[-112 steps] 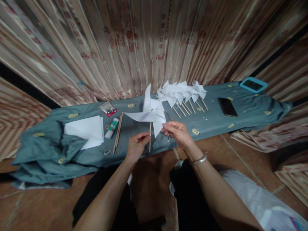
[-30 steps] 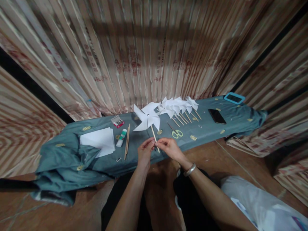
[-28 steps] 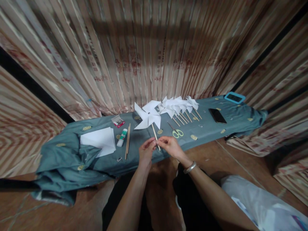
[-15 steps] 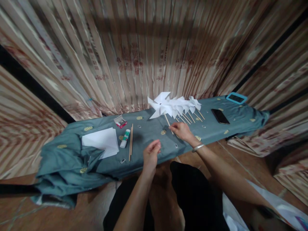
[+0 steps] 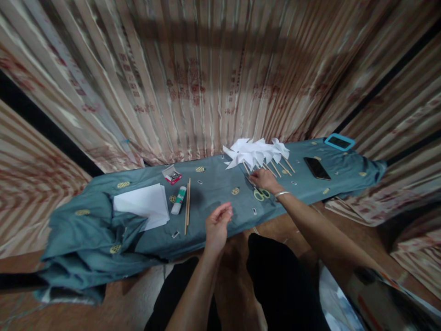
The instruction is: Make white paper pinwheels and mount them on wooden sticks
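Note:
Several white paper pinwheels [image 5: 253, 151] on wooden sticks lie in an overlapping row at the back right of the cloth-covered table. My right hand [image 5: 264, 180] is closed, its fingertips on the lower end of the leftmost pinwheel's stick [image 5: 245, 167]. Just under that hand lie scissors [image 5: 262, 195] with yellow-green handles, their blades partly hidden. My left hand [image 5: 218, 226] hovers over the front edge, loosely curled and open, with nothing seen in it. To its left are wooden sticks [image 5: 188, 207] and a green-and-white glue stick [image 5: 178, 200].
White paper sheets [image 5: 143, 204] lie on the left of the table [image 5: 217, 184]. Behind the glue stick sits an open red-and-white box [image 5: 172, 175] of small metal pieces. At the right are a black phone [image 5: 317, 168] and a blue-framed device [image 5: 339, 142]. A curtain [image 5: 213, 92] hangs behind.
My right hand has moved slightly right and back, bringing the held pinwheel down against the row. The scissors' handles have come into view beneath it. My left hand has barely moved.

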`<state>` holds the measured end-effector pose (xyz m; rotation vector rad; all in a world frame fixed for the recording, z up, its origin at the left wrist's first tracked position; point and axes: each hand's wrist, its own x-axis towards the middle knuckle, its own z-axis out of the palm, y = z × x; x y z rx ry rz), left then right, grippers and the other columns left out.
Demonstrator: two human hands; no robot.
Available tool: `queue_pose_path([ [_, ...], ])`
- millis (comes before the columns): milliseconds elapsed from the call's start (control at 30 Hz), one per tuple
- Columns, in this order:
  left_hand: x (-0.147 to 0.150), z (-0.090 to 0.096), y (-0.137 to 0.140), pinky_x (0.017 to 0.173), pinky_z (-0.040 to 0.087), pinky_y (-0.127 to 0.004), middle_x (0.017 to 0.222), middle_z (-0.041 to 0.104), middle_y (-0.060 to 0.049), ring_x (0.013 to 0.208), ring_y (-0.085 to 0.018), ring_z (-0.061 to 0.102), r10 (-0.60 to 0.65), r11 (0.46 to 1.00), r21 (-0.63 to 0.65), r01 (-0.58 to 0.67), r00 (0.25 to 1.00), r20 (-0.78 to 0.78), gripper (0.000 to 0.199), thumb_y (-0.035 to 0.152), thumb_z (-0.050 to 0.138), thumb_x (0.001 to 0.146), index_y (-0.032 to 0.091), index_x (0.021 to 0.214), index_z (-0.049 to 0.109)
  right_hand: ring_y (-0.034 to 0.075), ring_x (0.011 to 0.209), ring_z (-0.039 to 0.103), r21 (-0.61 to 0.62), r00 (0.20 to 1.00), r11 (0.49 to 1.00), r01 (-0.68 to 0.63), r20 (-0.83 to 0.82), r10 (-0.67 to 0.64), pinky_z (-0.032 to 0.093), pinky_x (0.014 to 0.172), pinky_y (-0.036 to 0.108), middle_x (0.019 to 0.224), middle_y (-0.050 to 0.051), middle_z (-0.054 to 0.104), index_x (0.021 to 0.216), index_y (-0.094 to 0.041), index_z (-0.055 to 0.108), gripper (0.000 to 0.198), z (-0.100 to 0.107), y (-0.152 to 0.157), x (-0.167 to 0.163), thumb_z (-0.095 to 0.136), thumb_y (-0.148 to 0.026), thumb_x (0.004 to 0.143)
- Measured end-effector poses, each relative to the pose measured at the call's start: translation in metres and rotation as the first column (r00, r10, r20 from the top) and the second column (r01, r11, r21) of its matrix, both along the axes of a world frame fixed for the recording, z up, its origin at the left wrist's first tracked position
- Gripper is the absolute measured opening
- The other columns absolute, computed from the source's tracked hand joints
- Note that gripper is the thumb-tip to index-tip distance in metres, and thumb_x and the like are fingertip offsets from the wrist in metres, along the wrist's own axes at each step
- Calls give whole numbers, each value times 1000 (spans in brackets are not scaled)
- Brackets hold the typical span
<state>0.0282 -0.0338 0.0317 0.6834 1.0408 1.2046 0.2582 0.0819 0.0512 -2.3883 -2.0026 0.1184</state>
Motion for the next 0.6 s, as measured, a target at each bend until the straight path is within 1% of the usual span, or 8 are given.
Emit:
queue_pose_path([
  [200, -1, 0, -1, 66, 49, -26, 85, 75, -7, 72, -16, 65, -3, 1000, 17, 3, 1000, 1, 32, 31, 80, 57, 18, 86, 77, 19, 89, 68, -27, 1000, 1000, -5, 29, 6, 42, 68, 23, 97, 12, 76, 99, -16, 75, 31, -4, 7, 2, 53, -35, 91],
  [467, 1, -1, 0, 65, 48, -25, 81, 75, -6, 69, -14, 63, 1, 1000, 17, -1, 1000, 2, 30, 28, 78, 58, 18, 85, 77, 21, 89, 68, -44, 998, 999, 11, 56, -8, 42, 69, 25, 95, 13, 75, 98, -15, 75, 32, -4, 6, -3, 51, -36, 92],
  [533, 1, -1, 0, 64, 48, -25, 80, 75, -5, 68, -14, 62, 0, 1000, 18, -1, 1000, 8, 30, 28, 78, 57, 18, 85, 77, 22, 91, 68, -35, 998, 999, 11, 64, -9, 43, 71, 26, 95, 14, 75, 98, -14, 75, 33, -3, 4, -4, 51, -36, 92],
  [600, 0, -2, 0, 64, 47, -25, 79, 75, -6, 68, -14, 62, 3, 1000, 19, -3, 1000, 11, 30, 28, 78, 57, 17, 85, 77, 26, 95, 68, -19, 997, 1000, 10, 74, -9, 44, 74, 28, 97, 18, 74, 99, -11, 74, 34, -1, 2, -7, 52, -37, 92],
])
